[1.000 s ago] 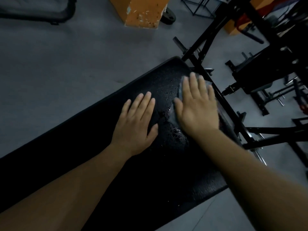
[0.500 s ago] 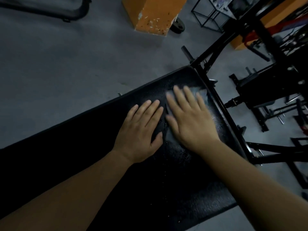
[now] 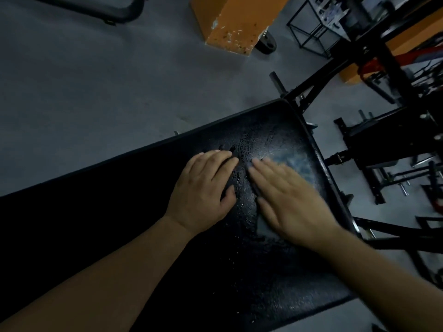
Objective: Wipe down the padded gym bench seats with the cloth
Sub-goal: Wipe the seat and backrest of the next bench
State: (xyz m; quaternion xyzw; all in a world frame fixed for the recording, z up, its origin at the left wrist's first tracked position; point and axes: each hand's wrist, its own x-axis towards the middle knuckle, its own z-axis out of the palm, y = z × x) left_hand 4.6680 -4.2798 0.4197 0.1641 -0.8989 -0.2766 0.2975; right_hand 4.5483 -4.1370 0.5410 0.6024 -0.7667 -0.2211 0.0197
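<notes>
Here, closest in: both bare forearms reach across the black bench (image 3: 100,224), which runs from the lower left up to its far end at the upper right. Pad surface wet, beaded with droplets toward the far end.

Left hand (image 3: 203,188) rests palm down mid-pad, near the far long edge. Fingers loosely spread, a little bent, tips on the pad. Holds nothing.

Right hand (image 3: 292,204) just beside it, toward the right edge. Flat, fingers straight and together, pressing on the cloth (image 3: 296,161). Hand blurred. Cloth pale blue-grey, spread flat. It shows past the fingertips near the far right corner, and a small bit shows by the thumb.

Beyond the far end: black steel frame (image 3: 318,85) meets the pad's corner, with more dark equipment to the right. Grey floor (image 3: 96,80) behind the far long edge. Farthest back, an orange box (image 3: 235,22), scuffed on its near face.
</notes>
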